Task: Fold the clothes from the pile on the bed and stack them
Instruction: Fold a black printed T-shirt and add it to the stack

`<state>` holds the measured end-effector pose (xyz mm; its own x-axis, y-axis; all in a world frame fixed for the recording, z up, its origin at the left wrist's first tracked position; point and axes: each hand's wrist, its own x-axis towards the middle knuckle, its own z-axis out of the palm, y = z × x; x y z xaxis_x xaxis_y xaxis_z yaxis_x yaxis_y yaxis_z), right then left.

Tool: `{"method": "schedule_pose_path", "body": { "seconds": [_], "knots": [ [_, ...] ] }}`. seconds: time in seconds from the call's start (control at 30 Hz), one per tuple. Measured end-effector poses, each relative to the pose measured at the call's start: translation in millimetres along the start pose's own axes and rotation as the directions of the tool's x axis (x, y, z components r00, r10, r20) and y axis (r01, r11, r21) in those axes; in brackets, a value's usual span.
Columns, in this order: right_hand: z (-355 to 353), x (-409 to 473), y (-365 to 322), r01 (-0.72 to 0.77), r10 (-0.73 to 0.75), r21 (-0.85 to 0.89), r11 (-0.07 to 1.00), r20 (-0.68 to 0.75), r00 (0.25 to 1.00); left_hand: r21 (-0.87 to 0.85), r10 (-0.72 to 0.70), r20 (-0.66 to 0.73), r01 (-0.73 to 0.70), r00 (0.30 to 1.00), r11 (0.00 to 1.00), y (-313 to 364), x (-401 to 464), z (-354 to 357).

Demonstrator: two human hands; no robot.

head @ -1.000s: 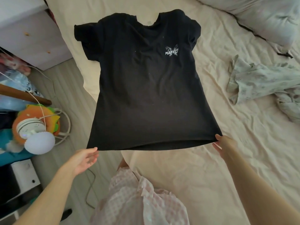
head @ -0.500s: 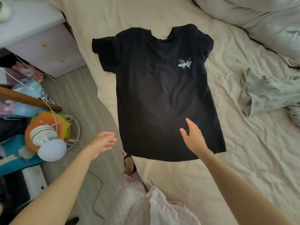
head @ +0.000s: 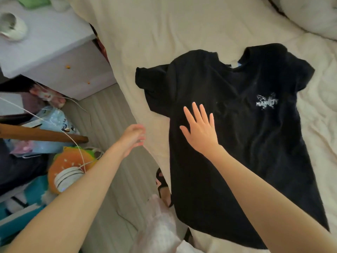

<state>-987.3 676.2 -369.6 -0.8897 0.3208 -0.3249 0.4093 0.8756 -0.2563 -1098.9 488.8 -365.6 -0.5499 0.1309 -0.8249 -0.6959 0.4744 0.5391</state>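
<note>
Both hands have let go of the hem and moved up: the left hand (head: 132, 138), loosely curled and empty, hovers at nine o'clock beside the bed (head: 145, 33); the right hand (head: 199, 129) spreads wide over the flat black T-shirt (head: 246, 143). Smooth outward from centre, then fold the sleeves in.

left grip (head: 134, 138): fingers loosely curled, arm outstretched | right grip (head: 200, 130): fingers spread flat, arm extended

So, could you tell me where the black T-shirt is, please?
In the head view, the T-shirt lies spread on the bed, right of centre, under the right hand.
</note>
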Motion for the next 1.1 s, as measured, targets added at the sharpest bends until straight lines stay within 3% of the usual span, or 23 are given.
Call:
{"method": "schedule_pose_path", "body": {
  "seconds": [0.07,0.17,0.27,0.33,0.4,0.5,0.53,0.6,0.67,0.73,0.77,0.8,0.83,0.87,0.93,1.0,1.1],
  "knots": [
    [10.1,27.8,-17.1,-0.016,0.016,-0.008,1.0,-0.014,1.0,-0.038,-0.011,0.014,0.011,1.0,0.999,20.7,28.7,-2.7],
    [28.3,46.1,-24.5,-0.071,0.071,-0.026,0.997,0.014,0.997,-0.053,-0.1,0.144,0.108,0.985,0.993,41.4,55.9,8.1],
    [44.1,54.2,-20.6,-0.076,0.084,-0.103,0.992,0.075,0.994,-0.335,-0.172,0.251,0.252,0.953,0.908,51.4,72.2,23.1],
    [46.3,61.4,-19.4,-0.074,0.086,-0.106,0.992,0.111,0.99,-0.568,-0.204,0.227,0.299,0.952,0.766,57.2,78.3,29.7],
    [43.3,65.3,-17.7,-0.057,0.067,-0.071,0.996,0.138,0.988,-0.686,-0.222,0.165,0.274,0.961,0.674,62.0,78.3,32.1],
    [28.1,62.9,-15.1,-0.097,0.062,0.231,0.968,0.155,0.986,-0.741,-0.155,0.034,0.129,0.987,0.659,67.2,65.5,31.0],
    [19.6,59.4,-14.8,-0.177,0.113,0.422,0.889,0.171,0.979,-0.725,-0.095,-0.042,0.035,0.995,0.688,68.7,57.2,32.2],
    [-1.6,50.2,-11.9,-0.352,0.267,0.752,0.558,0.24,0.933,-0.536,0.117,-0.236,-0.229,0.965,0.813,73.5,36.2,41.2],
    [-23.7,33.4,0.2,-0.435,0.354,0.871,0.227,0.343,0.87,-0.145,0.456,-0.331,-0.522,0.826,0.841,75.1,8.9,59.8],
    [-35.3,16.6,19.5,-0.435,0.367,0.899,-0.048,0.421,0.829,0.305,0.79,-0.194,-0.729,0.582,0.613,65.4,-8.0,81.8],
    [-42.2,7.4,32.7,-0.403,0.387,0.902,-0.157,0.432,0.815,0.486,0.871,-0.015,-0.758,0.491,0.436,58.0,-14.0,94.6],
    [-48.0,-1.1,45.9,-0.369,0.419,0.901,-0.228,0.433,0.798,0.6,0.866,0.217,-0.761,0.451,0.246,49.4,-17.5,105.9],
    [-53.3,-8.2,58.0,-0.352,0.452,0.898,-0.264,0.437,0.778,0.647,0.768,0.433,-0.756,0.472,0.1,39.7,-19.8,114.4],
    [-57.4,-13.3,69.2,-0.36,0.488,0.896,-0.261,0.444,0.751,0.648,0.622,0.581,-0.761,0.525,0.037,30.4,-21.9,121.0],
    [-61.2,-14.9,86.2,-0.425,0.552,0.89,-0.168,0.442,0.707,0.649,0.447,0.646,-0.753,0.619,0.106,18.1,-22.4,124.3],
    [-63.9,-6.0,96.2,-0.483,0.6,0.876,0.007,0.383,0.703,0.672,0.511,0.535,-0.705,0.673,0.226,12.6,-20.3,120.4],
    [-69.5,28.7,99.9,-0.446,0.588,0.825,0.346,0.18,0.789,0.713,0.704,0.267,-0.626,0.658,0.315,18.8,-10.3,109.2]
  ]
}}
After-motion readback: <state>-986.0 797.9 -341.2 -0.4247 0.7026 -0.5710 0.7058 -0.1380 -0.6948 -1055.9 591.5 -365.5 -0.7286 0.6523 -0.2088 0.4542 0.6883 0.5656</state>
